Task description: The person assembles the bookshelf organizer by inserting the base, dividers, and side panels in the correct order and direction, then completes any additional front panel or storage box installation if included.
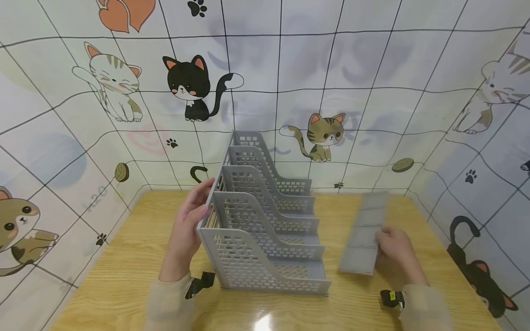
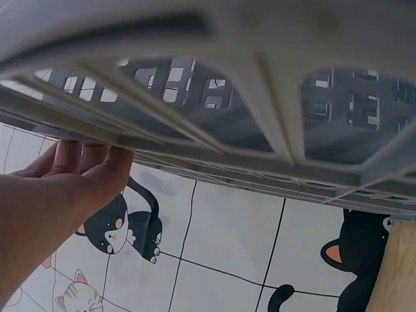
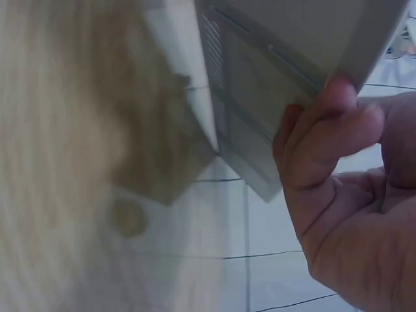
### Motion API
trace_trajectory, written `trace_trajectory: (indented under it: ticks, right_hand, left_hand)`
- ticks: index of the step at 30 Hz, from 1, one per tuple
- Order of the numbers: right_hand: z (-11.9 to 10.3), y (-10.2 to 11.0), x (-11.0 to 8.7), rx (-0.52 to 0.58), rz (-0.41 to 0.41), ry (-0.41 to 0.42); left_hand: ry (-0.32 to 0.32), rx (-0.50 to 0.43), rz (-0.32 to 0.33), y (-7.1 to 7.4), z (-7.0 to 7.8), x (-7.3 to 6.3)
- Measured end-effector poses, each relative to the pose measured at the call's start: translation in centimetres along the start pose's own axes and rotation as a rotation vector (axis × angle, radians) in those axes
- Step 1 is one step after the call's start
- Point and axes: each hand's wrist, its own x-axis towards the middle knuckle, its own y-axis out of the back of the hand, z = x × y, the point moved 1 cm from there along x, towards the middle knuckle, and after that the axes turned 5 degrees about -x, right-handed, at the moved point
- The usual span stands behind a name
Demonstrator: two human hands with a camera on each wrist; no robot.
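A grey plastic file organizer (image 1: 265,257) with several slots stands on the table, its perforated dividers stepping down toward the right. My left hand (image 1: 192,225) grips its tall left side. In the left wrist view the left fingertips (image 2: 97,162) go behind a bar of its lattice (image 2: 260,172). To the right of the organizer, my right hand (image 1: 395,248) holds a long flat grey panel (image 1: 364,234) by its right edge, tilted above the table. Up close in the right wrist view, fingers and thumb pinch this panel (image 3: 247,110), which has ridges across it.
The wooden table (image 1: 124,262) meets a white wall cloth (image 1: 256,105) printed with cats and grid lines behind and at both sides. The organizer stands near the middle. A shadow (image 3: 149,130) of the panel and hand falls on the tabletop.
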Motion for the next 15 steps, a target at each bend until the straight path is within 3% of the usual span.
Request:
trace_trajectory:
  ticks: [3, 6, 15]
  right_hand:
    - [-0.8, -0.3, -0.6, 0.027, -0.007, 0.008]
    - [-1.6, -0.3, -1.3, 0.061, -0.021, 0.026]
    - [-4.8, 0.1, -2.7, 0.114, -0.004, 0.210]
  left_hand:
    - [-0.016, -0.024, 0.005, -0.1, 0.0, 0.0]
    - [-0.041, -0.019, -0.032, -0.1, 0.2, 0.0]
    - [-0.078, 0.119, -0.238, 0.5, 1.7, -0.5]
